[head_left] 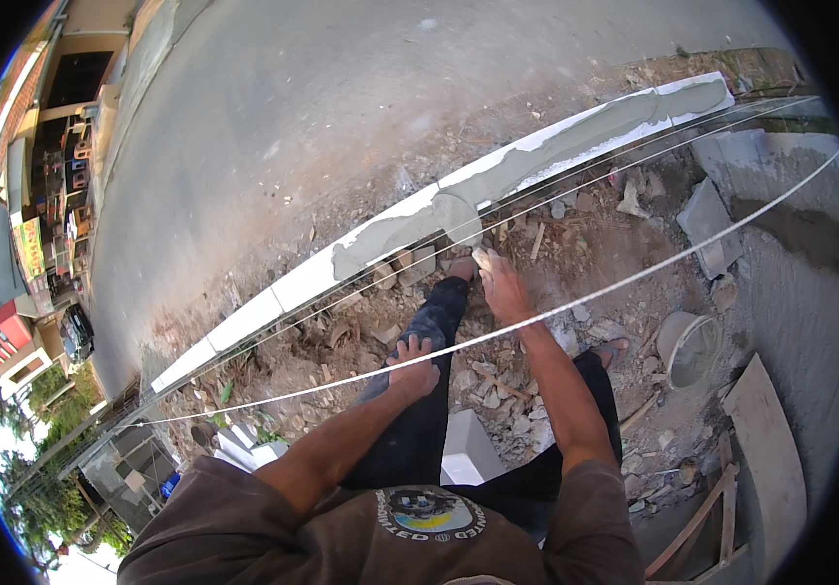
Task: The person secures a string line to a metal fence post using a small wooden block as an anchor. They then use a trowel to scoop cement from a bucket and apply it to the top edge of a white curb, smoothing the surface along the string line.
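Note:
My right hand [502, 291] is closed around the handle of a trowel [458, 216]. The trowel's broad grey blade lies against the top of a low row of white blocks [278, 304]. Wet grey mortar [575, 148] covers much of that top, from beside the blade toward the far right end; a shorter stretch lies left of the blade. The near-left part of the row is bare white. My left hand [414, 368] rests on my bent left leg, fingers spread, holding nothing.
A taut white rope [575, 304] crosses low over the rubble [512, 385], with thinner lines along the blocks. At right stand a bucket [689, 349], a grey slab [708, 229] and a wooden board [768, 453]. A white block [471, 450] sits between my legs. Paved road [322, 107] lies beyond.

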### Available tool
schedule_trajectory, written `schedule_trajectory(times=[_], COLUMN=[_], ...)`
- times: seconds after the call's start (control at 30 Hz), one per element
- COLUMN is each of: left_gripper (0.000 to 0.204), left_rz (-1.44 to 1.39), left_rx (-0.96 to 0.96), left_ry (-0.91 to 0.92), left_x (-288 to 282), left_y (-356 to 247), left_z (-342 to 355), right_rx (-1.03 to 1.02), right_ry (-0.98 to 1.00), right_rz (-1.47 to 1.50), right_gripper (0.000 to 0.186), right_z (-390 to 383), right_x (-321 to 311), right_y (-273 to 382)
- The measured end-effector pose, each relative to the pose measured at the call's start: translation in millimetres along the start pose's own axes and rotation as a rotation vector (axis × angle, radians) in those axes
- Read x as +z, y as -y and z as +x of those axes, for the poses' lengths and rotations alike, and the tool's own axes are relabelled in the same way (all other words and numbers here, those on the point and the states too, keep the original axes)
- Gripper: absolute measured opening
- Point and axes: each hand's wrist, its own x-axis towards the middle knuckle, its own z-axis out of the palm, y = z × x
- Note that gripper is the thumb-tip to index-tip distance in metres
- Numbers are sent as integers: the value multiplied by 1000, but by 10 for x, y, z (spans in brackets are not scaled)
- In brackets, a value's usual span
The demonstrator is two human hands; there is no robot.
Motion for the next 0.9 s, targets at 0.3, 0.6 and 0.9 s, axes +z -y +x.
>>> schedule_trajectory(times=[0.3,0.6,0.9], left_gripper=[65,67,72], left_rz=[24,103,237], left_rx=[-27,-27,-14], left_ry=[69,103,75], left_x=[-123,-173,-53], left_y=[-115,-440,-874], left_z=[48,95,115], right_rx=[379,747,1008], right_ry=[76,-539,-14], right_rz=[-164,-338,-793], right_gripper=[47,41,30], right_z=[-1053,-3278,-3597], right_x=[-1199,-2490,-3359], right_y=[-711,-2110,-3232])
